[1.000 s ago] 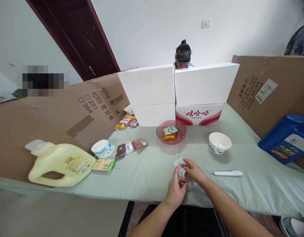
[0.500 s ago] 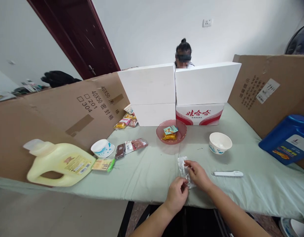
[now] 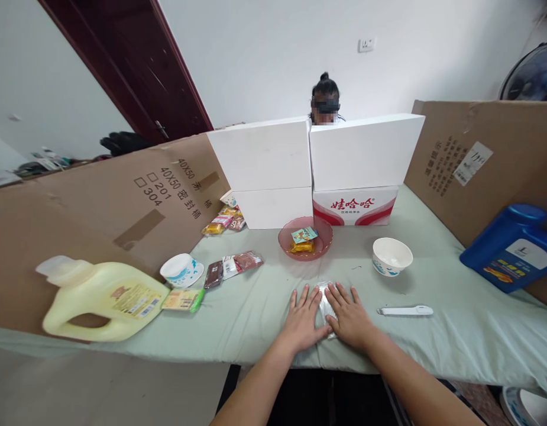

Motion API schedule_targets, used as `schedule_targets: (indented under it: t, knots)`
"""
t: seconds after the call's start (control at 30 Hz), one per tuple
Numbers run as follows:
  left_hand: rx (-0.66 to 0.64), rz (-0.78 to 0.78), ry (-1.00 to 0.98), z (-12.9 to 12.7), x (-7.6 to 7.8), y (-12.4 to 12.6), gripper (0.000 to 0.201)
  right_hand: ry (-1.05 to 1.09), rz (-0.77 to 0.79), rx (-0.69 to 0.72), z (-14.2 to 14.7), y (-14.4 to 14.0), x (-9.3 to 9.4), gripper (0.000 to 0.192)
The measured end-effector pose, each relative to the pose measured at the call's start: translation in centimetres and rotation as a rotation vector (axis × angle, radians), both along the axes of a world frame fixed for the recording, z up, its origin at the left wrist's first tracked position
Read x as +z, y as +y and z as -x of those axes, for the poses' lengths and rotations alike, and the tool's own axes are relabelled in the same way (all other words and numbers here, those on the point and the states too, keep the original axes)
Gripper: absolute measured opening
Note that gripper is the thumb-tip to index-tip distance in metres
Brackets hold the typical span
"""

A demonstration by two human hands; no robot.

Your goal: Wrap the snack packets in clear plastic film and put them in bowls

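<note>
In the head view, the bare right hand lies flat, released, across a clear plastic wrapper at the pale-green cloth-covered table's near middle; the bare left hand, equally flat and spread, lies along the wrapper's left side.

Soft, fairly bright light casts faint shadows on the surface, while wide-angle distortion stretches the edges.

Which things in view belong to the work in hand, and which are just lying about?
Likely in the work:
left hand
right hand
clear plastic showing between them

Likely lying about:
white tool
right white bowl
pink bowl
blue bottle
yellow jug
</note>
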State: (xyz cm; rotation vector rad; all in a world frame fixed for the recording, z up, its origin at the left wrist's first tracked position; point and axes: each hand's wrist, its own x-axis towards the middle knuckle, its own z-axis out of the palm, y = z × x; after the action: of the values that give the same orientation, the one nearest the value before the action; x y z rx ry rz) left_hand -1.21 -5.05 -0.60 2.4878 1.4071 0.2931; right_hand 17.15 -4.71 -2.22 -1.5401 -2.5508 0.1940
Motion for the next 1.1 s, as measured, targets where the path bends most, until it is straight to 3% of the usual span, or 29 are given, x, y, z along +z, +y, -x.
schedule_targets:
  t: [0.17,0.33,0.47,0.6,0.7,0.8,0.87,1.0,1.1]
  knots:
    - [-0.020,-0.040,-0.001,1.0,-0.1,-0.3,0.083,0.015,0.065,-0.165,-1.6,-0.5,0.9,0.082]
    - [-0.185,-0.130,-0.118,1.4,0.3,-1.5,0.055,0.173,0.016,0.132,-4.2,-2.8,2.3,0.053]
    - [-0.214,-0.103,-0.175,1.0,0.3,-1.8,0.053,0.229,-0.031,0.193,-4.5,-3.7,2.0,0.025]
    - [-0.199,-0.097,-0.209,0.9,0.0,-1.7,0.052,0.241,-0.154,0.243,-3.8,-3.6,1.6,0.023]
    - [-0.209,-0.083,-0.255,1.1,-0.1,-1.7,0.042,0.277,-0.182,0.264,-3.1,-3.3,2.3,0.024]
    - [-0.182,-0.058,-0.317,1.3,-0.5,-1.7,0.036,0.236,-0.084,0.181,-2.0,-2.3,3.2,0.024]
    - [-0.095,-0.044,-0.362,1.5,-0.9,-1.5,0.048,0.174,-0.026,0.074,-1.1,-1.1,3.4,0.026]
    - [0.027,-0.013,-0.442,1.7,-1.8,-1.1,0.079,0.095,-0.020,-0.119,1.0,1.7,2.5,0.029]
    - [0.004,-0.012,-0.399,1.7,-1.8,-1.0,0.074,0.032,-0.017,-0.208,2.1,3.0,1.5,0.024]
